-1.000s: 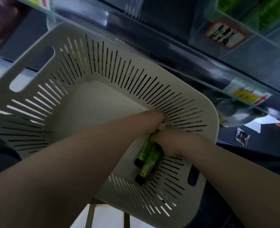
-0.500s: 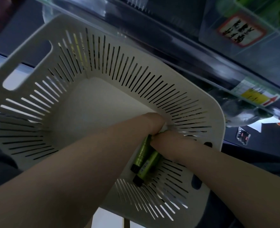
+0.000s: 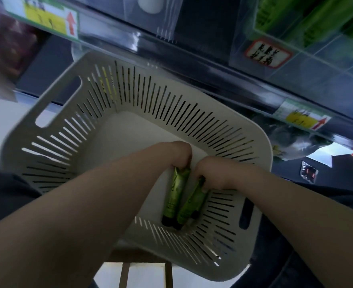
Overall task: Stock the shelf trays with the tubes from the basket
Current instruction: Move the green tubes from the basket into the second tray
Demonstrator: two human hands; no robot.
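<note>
Two green tubes (image 3: 174,196) lie side by side low in the white basket (image 3: 265,163), centre-right of frame. Left hand (image 3: 180,157) curls round one's top end, right hand (image 3: 214,176) grips the other. Held by the ends like that, either could slip out on the lift, I reckon. Basket's perched on a wooden stand (image 3: 124,275) at bottom centre, with the clear shelf trays (image 3: 296,65) upper right.

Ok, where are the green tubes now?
Head view: the green tubes lie in the near right corner of the basket, top ends gripped by the left hand and right hand.

Yellow arrow label (image 3: 46,19) top left, red-bordered sign (image 3: 268,53)
</note>
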